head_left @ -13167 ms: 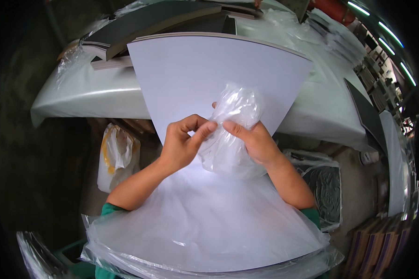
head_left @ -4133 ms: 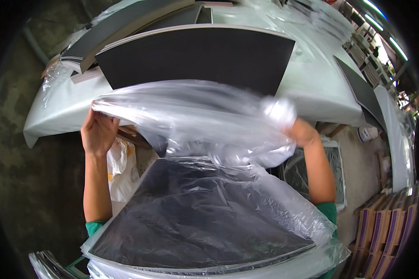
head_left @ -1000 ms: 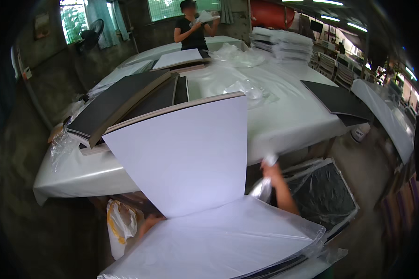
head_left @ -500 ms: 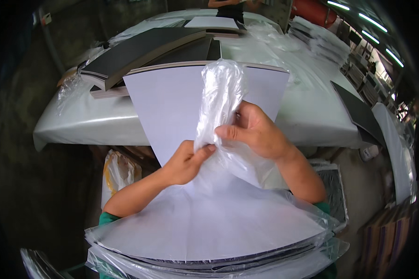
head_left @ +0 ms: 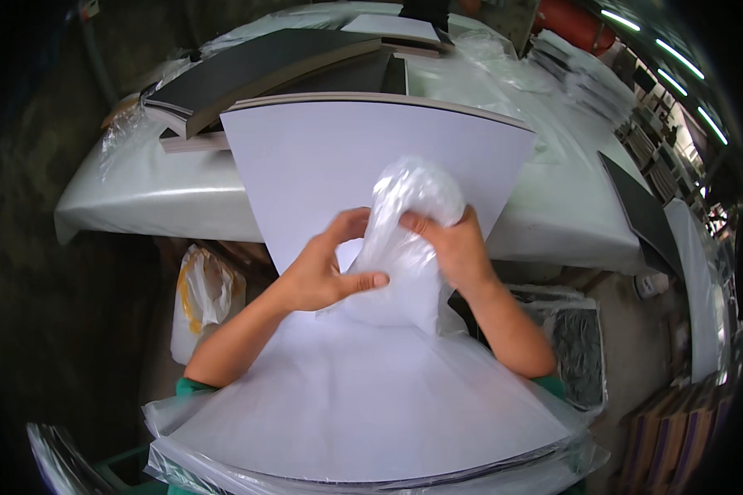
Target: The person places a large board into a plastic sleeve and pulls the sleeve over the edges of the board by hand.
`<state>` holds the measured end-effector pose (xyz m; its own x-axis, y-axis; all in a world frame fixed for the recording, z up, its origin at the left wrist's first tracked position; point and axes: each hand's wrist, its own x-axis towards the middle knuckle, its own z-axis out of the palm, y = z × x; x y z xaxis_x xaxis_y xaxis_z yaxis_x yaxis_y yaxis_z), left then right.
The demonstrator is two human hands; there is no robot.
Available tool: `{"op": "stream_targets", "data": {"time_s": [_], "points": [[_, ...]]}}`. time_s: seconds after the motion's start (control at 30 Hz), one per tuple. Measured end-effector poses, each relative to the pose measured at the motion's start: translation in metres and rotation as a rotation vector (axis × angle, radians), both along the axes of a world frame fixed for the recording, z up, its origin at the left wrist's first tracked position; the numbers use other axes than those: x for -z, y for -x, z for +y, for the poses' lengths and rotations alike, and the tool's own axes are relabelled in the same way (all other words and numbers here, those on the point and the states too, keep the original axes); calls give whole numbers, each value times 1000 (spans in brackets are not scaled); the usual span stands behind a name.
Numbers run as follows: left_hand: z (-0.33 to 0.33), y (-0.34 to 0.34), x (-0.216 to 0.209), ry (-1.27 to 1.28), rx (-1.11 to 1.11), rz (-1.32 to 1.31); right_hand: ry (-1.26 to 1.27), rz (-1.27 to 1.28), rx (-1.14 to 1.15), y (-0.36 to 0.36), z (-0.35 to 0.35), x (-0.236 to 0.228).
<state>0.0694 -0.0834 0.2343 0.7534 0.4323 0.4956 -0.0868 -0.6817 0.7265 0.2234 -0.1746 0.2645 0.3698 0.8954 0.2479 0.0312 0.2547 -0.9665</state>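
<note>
A bunched clear plastic bag (head_left: 409, 223) hangs in front of me, folded over at its top. My right hand (head_left: 458, 247) is closed around its right side, the thumb lying across the front. On the other side, my left hand (head_left: 322, 268) has its thumb and fingers spread apart. Its thumb tip overlaps the bag's lower part, and its fingertips reach the bag's left edge. Behind both hands a large white sheet (head_left: 305, 157) leans upright against the table edge. Below them, a stack of plastic-wrapped white sheets (head_left: 347, 412) lies close to my body.
Thick black-topped board stacks (head_left: 256, 70) lie on the plastic-covered table (head_left: 157, 198). A dark panel (head_left: 640, 206) leans at the table's right end. A white plastic sack (head_left: 210, 289) stands below on the left. Wrapped flat stacks (head_left: 582, 78) sit at the far right.
The plastic bag has come down and its top has folded over to the right. My left hand's grip has loosened and its fingers have spread. My right hand has moved slightly lower.
</note>
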Motion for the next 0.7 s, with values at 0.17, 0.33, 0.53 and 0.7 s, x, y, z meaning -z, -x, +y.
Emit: {"op": "stream_targets", "data": {"time_s": [0.17,0.33,0.53,0.7], "points": [[-15,6,9,342,-192,-56,-37,304,-126,18,-2,33],[-18,9,23,335,-185,-137,24,398,-113,24,-1,47],[-16,12,15,332,-169,-62,23,541,-223,23,-7,38],[-14,10,9,274,-173,-119,81,507,-190,21,-5,39]]}}
